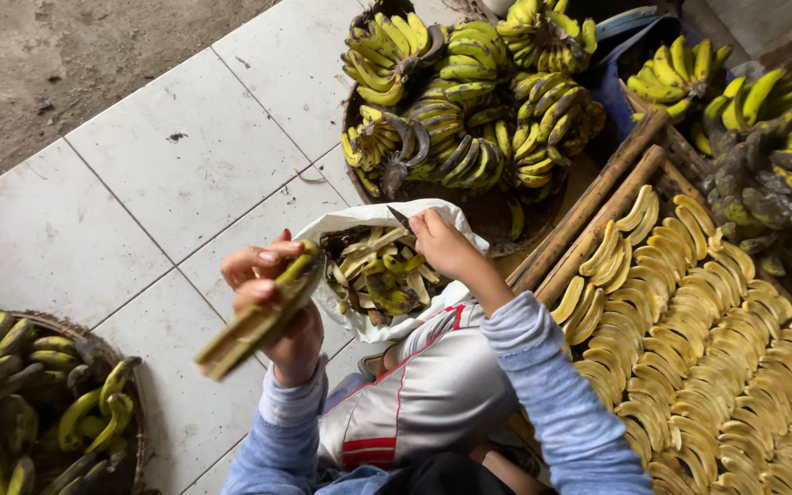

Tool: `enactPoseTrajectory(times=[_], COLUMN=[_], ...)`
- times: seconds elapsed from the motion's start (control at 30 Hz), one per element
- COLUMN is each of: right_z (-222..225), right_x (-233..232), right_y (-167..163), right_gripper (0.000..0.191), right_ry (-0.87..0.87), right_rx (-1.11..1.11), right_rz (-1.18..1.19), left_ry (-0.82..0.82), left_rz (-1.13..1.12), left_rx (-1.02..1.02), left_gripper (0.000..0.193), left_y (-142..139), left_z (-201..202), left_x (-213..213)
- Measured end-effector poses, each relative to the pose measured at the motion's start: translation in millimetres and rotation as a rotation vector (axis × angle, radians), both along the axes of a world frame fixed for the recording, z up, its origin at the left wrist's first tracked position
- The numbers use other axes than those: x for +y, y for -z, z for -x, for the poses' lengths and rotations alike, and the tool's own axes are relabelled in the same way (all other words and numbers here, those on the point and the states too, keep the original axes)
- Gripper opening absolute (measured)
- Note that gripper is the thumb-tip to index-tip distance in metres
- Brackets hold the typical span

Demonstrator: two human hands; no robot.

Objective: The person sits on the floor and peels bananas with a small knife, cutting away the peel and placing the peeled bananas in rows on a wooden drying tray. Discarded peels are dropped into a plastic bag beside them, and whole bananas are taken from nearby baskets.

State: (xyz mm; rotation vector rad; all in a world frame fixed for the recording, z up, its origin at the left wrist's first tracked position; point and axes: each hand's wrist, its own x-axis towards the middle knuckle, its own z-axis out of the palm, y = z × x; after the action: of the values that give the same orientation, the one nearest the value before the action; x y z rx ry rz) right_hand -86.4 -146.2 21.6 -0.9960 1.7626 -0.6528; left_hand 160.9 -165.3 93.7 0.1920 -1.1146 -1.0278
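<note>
Here, a green banana (258, 321) is gripped in the left hand (272, 307), left of centre in the frame; its skin is ridged and angular, blurred at the lower end. The fingers are curled closed round it. The right hand (442, 243), at the centre, is closed on a small knife (399, 216), whose dark pointed blade is seen above the knuckles. Both sleeves are of soft blue knit.

Between the hands a white bag (359, 220) is spread open, thin and crumpled, filled with limp strips of peel (378, 275), green outside and pale within.

At the right of the frame, peeled bananas (689, 321) are laid in close curved rows on a rack (588, 206) framed with rough bamboo poles; the fruit is smooth and yellow. In the upper middle, a round woven basket (506, 220) is heaped with hands of unpeeled green-yellow fruit with dark stalks. More bunches are piled at the upper right. A second woven basket (135, 403) of green fruit is seen at the lower left.

The floor (176, 174) is of large pale square tiles, speckled and a little soiled, with dark joints. At the upper left the tiles are met by bare grey ground (57, 64).
</note>
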Motion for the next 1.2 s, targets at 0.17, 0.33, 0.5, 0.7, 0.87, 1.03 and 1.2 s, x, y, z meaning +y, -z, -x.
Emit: enactPoseTrajectory(times=[0.17, 0.33, 0.5, 0.7, 0.87, 1.03, 1.2], right_z=[2.1, -8.0, -30.2, -34.6, -37.0, -36.4, -54.7], right_x=[-5.6, 5.2, 6.9, 8.2, 14.9, 14.5, 8.2], right_y=[0.1, -58.0, -89.0, -91.3, -70.5, -43.6, -25.5], right_gripper=[0.05, 0.042, 0.039, 0.037, 0.032, 0.027, 0.026], right_ry=[-0.197, 0.072, -0.056, 0.076, 0.271, 0.141, 0.248], right_rx=[0.314, 0.18, 0.243, -0.154, -0.245, -0.138, -0.458], right_rz=[-0.139, 0.626, 0.782, 0.669, 0.482, 0.714, 0.472], left_ry=[0.203, 0.463, 0.434, 0.337, 0.206, -0.097, -0.29], left_rz=[-0.479, -0.816, -0.745, -0.443, -0.268, -0.155, -0.337], left_rx=[0.171, 0.249, 0.168, -0.333, -0.513, -0.431, -0.192], left_gripper=[0.063, 0.056, 0.053, 0.054, 0.051, 0.076, 0.042], left_y=[10.8, 51.4, 74.2, 76.3, 88.0, 103.5, 102.0], left_z=[7.7, 48.7, 76.3, 73.4, 75.9, 96.9, 113.3], left_x=[-15.9, -11.0, 1.9, -1.0, 4.6, 6.3, 12.9])
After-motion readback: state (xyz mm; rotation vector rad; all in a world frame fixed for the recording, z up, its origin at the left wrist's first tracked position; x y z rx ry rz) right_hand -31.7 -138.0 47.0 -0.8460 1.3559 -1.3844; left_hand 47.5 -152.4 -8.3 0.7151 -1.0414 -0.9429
